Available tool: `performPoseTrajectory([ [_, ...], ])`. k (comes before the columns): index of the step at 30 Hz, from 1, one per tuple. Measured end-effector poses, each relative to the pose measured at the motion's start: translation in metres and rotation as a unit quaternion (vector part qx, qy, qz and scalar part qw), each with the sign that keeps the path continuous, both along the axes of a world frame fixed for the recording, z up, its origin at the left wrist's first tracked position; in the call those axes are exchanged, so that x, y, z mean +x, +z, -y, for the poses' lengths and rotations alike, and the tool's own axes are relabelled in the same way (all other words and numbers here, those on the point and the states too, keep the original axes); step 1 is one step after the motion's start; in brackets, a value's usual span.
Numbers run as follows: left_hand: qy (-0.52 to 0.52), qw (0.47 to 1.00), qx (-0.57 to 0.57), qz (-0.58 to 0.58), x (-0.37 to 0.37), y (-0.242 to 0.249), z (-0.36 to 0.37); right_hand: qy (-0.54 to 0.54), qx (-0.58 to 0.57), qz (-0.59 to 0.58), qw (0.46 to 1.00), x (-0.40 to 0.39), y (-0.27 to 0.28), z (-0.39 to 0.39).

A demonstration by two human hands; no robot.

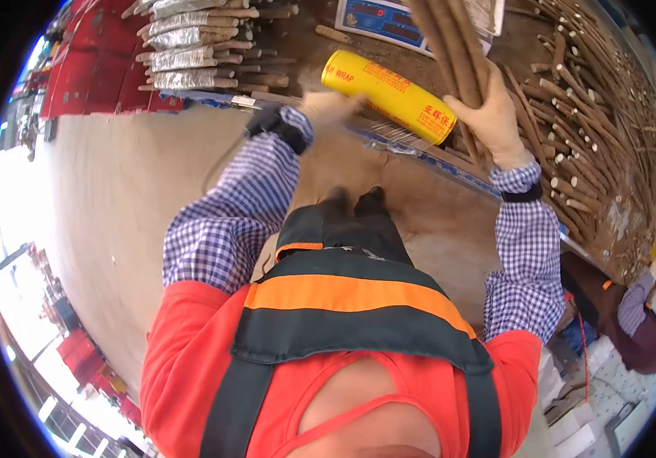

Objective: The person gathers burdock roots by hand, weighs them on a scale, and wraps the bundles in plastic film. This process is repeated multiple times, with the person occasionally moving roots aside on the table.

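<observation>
In the upper left of the frame, wrapped bundles [191,46] of sticks are being kept stacked beside red crates [91,61]. Toward the upper middle, the left hand [328,107], gloved, is being held against the near end of a yellow roll of cling wrap [389,95]; it is being blurred by motion, so whether its fingers are spread or closed cannot be told. The roll is lying at a slant on the table [191,168], just below a scale [385,19]. To the right of it, a bundle of long brown roots [454,46] is being gripped upright by the right hand [496,114], fingers curled tight round the stems. At the far right, a loose pile of roots [595,114] is being heaped, and a second person [633,320] is being glimpsed at the lower right.

For the wrapping to go well, the bundle is probably best kept squeezed firmly and level while film is drawn taut from the roll. The film itself is hardly being made out, the bundle's top is being cut off by the frame edge, and the scale's reading is too small to read.
</observation>
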State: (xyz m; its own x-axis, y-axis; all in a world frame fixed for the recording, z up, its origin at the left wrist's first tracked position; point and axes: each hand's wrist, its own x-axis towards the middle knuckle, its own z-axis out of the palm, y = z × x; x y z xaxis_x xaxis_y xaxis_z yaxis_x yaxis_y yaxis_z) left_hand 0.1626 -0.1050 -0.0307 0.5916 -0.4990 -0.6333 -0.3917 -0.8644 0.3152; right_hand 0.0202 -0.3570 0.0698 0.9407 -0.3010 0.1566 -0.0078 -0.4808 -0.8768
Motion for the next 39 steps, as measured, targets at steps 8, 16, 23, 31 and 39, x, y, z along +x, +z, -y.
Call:
performPoseTrajectory([
  [8, 0.143, 0.8, -0.481, -0.33, -0.122, 0.058, -0.066, 0.274, -0.34, -0.083, 0.896, 0.023, -0.009, -0.076],
  [16, -0.341, 0.788, -0.323, 0.397, -0.109, 0.014, -0.076, 0.45, -0.093, -0.174, 0.871, -0.015, -0.07, -0.118],
  [23, -0.271, 0.908, -0.312, 0.074, -0.089, 0.004, -0.046, 0.138, -0.528, -0.115, 0.83, -0.085, -0.005, -0.116],
  [31, -0.358, 0.922, -0.144, 0.037, -0.103, 0.022, -0.042, 0.081, -0.35, -0.262, 0.895, -0.08, -0.083, -0.173],
  [39, -0.417, 0.903, -0.073, -0.075, -0.091, 0.024, -0.022, 0.016, -0.519, -0.153, 0.841, -0.093, -0.107, -0.192],
])
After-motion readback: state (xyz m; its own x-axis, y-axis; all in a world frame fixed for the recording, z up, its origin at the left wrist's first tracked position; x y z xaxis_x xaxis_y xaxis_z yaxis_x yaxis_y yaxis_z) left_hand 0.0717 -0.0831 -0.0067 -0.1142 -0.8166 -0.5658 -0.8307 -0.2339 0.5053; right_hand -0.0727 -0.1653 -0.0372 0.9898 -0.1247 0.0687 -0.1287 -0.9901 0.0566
